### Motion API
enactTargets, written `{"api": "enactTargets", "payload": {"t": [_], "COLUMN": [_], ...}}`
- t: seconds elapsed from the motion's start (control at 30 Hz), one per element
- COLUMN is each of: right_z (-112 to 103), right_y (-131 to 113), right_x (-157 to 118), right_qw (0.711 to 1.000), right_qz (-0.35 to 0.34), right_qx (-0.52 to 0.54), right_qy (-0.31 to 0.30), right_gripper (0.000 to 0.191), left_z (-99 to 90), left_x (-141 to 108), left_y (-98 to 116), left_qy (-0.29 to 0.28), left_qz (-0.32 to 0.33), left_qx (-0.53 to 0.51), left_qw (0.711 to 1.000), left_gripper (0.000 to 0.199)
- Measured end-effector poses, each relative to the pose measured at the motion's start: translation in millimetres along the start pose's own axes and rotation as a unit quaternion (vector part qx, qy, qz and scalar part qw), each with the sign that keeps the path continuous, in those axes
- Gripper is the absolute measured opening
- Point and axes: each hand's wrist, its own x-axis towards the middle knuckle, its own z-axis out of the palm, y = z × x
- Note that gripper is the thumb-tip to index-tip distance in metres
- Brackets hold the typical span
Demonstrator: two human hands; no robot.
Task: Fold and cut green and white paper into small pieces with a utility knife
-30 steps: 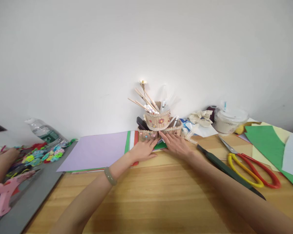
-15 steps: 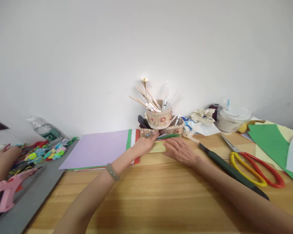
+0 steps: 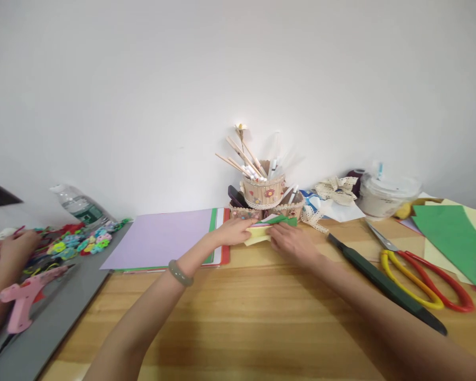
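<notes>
In front of the decorated pot stand lies a small stack of coloured paper (image 3: 257,233), with yellow, pink and green layers showing. At its left end, my left hand (image 3: 232,231), a bangle on the wrist, has its fingers closed on the paper's edge. My right hand (image 3: 291,241) grips the right part of the stack with bent fingers, and green corners stick out behind it. The pot stand (image 3: 264,193) holds sticks, cotton swabs and pens, and a dark item leans in its lower left cup.
Left of my hands is a pile of sheets with a lilac one (image 3: 166,238) on top. A dark green craft knife (image 3: 384,280) and scissors (image 3: 412,270) lie right. A lidded tub (image 3: 386,196) stands behind. Another person's hand (image 3: 19,251) is near a pink glue gun (image 3: 27,296).
My right hand has curled its fingers around the paper stack, which now rises slightly with more yellow and green showing. The whole view has shifted a little.
</notes>
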Motion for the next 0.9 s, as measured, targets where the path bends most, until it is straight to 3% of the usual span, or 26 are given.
{"api": "enactTargets", "payload": {"t": [0.2, 0.3, 0.37, 0.57, 0.73, 0.9], "right_z": [-7, -8, -10, -10, 1, 6], "right_y": [-3, -3, -3, 7, 15, 15], "right_x": [-3, 1, 2, -6, -16, -18], "right_qw": [0.995, 0.99, 0.985, 0.977, 0.968, 0.945], "right_qz": [0.084, 0.102, 0.11, 0.089, 0.092, 0.107], "right_qx": [0.014, 0.023, 0.03, 0.079, 0.145, 0.244], "right_qy": [0.054, 0.095, 0.129, 0.176, 0.184, 0.189], "right_gripper": [0.034, 0.035, 0.038, 0.047, 0.04, 0.038], "left_z": [-3.3, 2.1, 7.2, 18.5, 26.5, 35.3], "left_x": [-6, -6, -5, -10, -20, -27], "left_y": [7, 11, 12, 15, 13, 12], "left_qy": [0.017, 0.037, 0.047, 0.067, 0.113, 0.139], "left_qz": [-0.011, -0.014, -0.021, -0.006, -0.067, -0.11], "left_qx": [-0.082, -0.091, -0.087, -0.103, -0.13, -0.184], "left_qw": [0.996, 0.995, 0.995, 0.992, 0.983, 0.967], "left_gripper": [0.047, 0.074, 0.081, 0.07, 0.059, 0.067]}}
